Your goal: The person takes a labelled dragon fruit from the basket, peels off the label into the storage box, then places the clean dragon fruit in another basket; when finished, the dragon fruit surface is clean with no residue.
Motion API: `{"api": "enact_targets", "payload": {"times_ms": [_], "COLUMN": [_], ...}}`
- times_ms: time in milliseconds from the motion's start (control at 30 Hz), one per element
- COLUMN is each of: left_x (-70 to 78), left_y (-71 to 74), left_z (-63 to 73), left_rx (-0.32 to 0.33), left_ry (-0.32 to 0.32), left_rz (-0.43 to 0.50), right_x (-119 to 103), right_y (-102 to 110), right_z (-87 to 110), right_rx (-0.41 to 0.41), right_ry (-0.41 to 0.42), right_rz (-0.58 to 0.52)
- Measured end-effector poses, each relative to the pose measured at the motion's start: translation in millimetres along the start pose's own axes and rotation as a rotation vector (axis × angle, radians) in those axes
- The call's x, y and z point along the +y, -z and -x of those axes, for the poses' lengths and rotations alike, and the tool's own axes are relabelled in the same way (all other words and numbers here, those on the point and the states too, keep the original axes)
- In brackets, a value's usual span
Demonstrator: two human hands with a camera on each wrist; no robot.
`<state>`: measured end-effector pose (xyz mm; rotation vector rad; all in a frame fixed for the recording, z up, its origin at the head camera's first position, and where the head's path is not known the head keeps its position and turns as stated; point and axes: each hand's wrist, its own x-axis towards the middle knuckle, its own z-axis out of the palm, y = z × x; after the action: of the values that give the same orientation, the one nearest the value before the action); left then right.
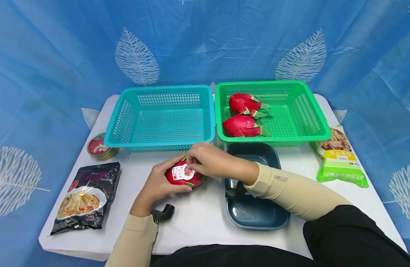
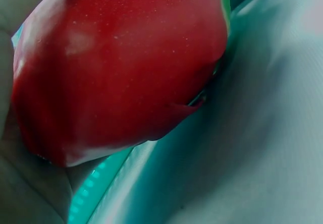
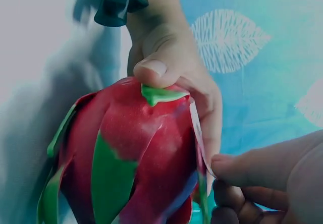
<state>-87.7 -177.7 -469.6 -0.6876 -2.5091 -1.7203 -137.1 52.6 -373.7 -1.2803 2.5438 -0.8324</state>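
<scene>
My left hand [image 1: 155, 185] grips a red dragon fruit [image 1: 199, 181] from its left side, thumb toward me, over the white table. A white printed sticker [image 1: 179, 173] lies on the fruit's upper face. Bent over the fruit from the right, my right hand [image 1: 211, 160] pinches the sticker's edge between thumb and finger. In the right wrist view that sticker [image 3: 198, 130] shows edge-on, standing off the red skin beside green scales. The left wrist view is filled by the fruit's smooth red skin [image 2: 121, 67], with the left palm along its side.
Behind the hands stand a teal basket [image 1: 171, 122] and a green basket [image 1: 288, 115] with two dragon fruits [image 1: 241, 126]. A dark blue tray [image 1: 255, 213] lies under my right forearm. At left are a round tin [image 1: 99, 146] and black food packet [image 1: 86, 200]; a green packet [image 1: 341, 159] is right.
</scene>
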Motion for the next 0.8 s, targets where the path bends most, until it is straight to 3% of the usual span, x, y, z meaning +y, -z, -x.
{"api": "enact_targets", "payload": {"times_ms": [233,600,800], "left_x": [0.2,-1.2,-1.8], "left_y": [0.5,0.6,0.5], "left_z": [-0.4,-1.5,-1.6], "left_rx": [-0.006,-0.008,0.004], "left_ry": [0.027,0.011,0.002], "left_rz": [0.016,0.015,0.004], "right_x": [-5.5,-6.5,-8.0], "right_y": [1.6,-0.2,-1.6], "right_z": [-0.7,2.0,4.8], "right_rx": [0.008,-0.026,0.047], "right_ry": [-0.07,-0.136,-0.042], "right_rz": [-0.046,0.104,0.075]}}
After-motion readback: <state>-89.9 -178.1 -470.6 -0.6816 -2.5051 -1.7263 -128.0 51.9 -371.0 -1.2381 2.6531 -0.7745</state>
